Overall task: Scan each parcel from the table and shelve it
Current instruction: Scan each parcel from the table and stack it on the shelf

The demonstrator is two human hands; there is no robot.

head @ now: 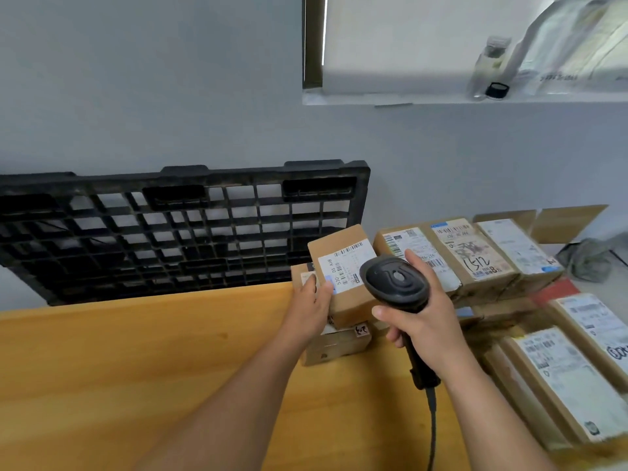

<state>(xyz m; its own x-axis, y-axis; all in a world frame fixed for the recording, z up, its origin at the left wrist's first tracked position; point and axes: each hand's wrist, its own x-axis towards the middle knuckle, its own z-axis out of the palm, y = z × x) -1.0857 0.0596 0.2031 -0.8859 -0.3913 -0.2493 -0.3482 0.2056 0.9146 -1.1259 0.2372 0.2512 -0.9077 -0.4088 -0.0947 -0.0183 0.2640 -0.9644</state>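
The scanning step is in hand. The left hand [314,307] grasps a small cardboard box [339,239] by its near left edge, fingers curled onto the face and the thumb touching the white label [345,268]. The box is tilted so that the label faces up toward the person. Just to the right of that hand, the right hand [424,321] is wrapped round the handle of a black scanner [396,282]. The scanner's head sits above the knuckles, close to the label's right side and partly covering the box's corner. Its cable [432,423] hangs down below the wrist.

Directly under the left hand another brown box [336,345] lies on the wooden table [136,351]. Beyond the right hand's fingertips a row of labelled parcels [475,256] waits, and more parcels [560,379] are stacked to the right of that wrist. Beyond the left hand a black pallet [176,226] leans against the wall.

Whether the code has registered cannot be told. The next move, I judge, calls for the scanner's window to face the barcode squarely, with the thumb kept off the printed bars. Then the left hand must carry the box to a shelf, which is not in view.
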